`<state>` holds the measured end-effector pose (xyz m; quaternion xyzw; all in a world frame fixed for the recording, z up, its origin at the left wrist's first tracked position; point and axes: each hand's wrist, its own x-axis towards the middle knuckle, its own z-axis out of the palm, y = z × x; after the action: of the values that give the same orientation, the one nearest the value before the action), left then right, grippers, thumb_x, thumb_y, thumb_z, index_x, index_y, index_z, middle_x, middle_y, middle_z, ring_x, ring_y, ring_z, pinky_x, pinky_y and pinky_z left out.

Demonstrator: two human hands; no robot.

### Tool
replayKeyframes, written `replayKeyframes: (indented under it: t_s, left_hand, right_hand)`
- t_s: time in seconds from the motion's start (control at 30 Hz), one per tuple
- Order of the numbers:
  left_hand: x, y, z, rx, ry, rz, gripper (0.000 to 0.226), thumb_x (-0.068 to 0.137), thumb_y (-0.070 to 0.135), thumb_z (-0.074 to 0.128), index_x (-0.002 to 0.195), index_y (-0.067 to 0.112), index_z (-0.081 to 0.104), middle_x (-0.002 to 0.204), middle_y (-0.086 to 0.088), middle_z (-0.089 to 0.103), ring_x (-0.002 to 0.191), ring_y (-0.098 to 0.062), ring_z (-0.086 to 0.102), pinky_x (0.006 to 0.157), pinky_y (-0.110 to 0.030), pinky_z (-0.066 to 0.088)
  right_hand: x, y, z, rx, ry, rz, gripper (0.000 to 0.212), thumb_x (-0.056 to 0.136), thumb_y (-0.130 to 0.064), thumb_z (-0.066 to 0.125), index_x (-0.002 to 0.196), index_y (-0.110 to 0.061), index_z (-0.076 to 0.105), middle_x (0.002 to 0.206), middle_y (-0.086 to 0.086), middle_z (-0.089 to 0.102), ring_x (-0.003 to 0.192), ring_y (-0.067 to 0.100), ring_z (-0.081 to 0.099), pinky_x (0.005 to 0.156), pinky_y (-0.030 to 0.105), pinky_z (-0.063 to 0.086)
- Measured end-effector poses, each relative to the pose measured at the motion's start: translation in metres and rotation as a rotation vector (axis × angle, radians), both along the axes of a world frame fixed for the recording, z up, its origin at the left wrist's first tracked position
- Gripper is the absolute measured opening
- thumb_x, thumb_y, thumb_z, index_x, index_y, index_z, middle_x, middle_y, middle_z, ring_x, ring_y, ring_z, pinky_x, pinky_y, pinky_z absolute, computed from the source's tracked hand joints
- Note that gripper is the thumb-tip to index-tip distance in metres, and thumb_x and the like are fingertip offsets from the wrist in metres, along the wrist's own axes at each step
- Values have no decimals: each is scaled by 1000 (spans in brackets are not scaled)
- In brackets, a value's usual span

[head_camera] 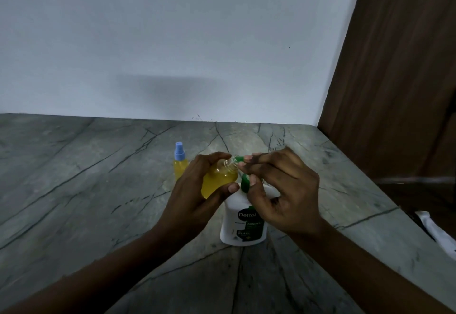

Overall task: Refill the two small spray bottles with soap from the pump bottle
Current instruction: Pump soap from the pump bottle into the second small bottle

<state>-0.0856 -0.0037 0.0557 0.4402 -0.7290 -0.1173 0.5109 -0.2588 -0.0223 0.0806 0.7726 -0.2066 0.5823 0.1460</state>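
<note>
My left hand [195, 190] grips an uncapped small clear bottle [218, 180] holding yellow liquid, tilted with its open neck against the green nozzle of the pump [238, 158]. My right hand [278, 188] rests on the pump head, fingers laid along the nozzle and thumb on the green collar [244, 183]. The white Dettol pump bottle [243, 225] stands upright on the counter below both hands. A second small spray bottle [180, 163], yellow liquid inside and blue sprayer cap on, stands just behind my left hand.
The grey veined stone counter [98, 190] runs back to a white wall [172, 42]. A dark wooden panel [394, 91] borders the right side. A white object [436, 232] lies beyond the counter's right edge.
</note>
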Motion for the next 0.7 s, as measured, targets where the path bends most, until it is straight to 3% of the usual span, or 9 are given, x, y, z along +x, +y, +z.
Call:
replayKeyframes:
  t_s: [0.43, 0.7]
  left_hand:
    - [4, -2, -10, 11, -11, 20, 40, 78, 58, 55, 115, 57, 40, 111, 21, 55, 102, 0, 54, 76, -10, 42]
    - [1, -1, -5, -1, 14, -3, 38, 80, 51, 57, 115, 44, 45, 109, 19, 56, 101, 0, 54, 78, -9, 41]
  right_hand:
    - [4, -6, -15, -42, 20, -26, 27, 85, -13, 53, 77, -1, 76, 81, 7, 72, 77, 18, 66, 70, 28, 52]
    - [0, -4, -4, -44, 47, -17, 22, 83, -11, 56, 79, -2, 75, 83, 7, 72, 80, 18, 67, 74, 23, 50]
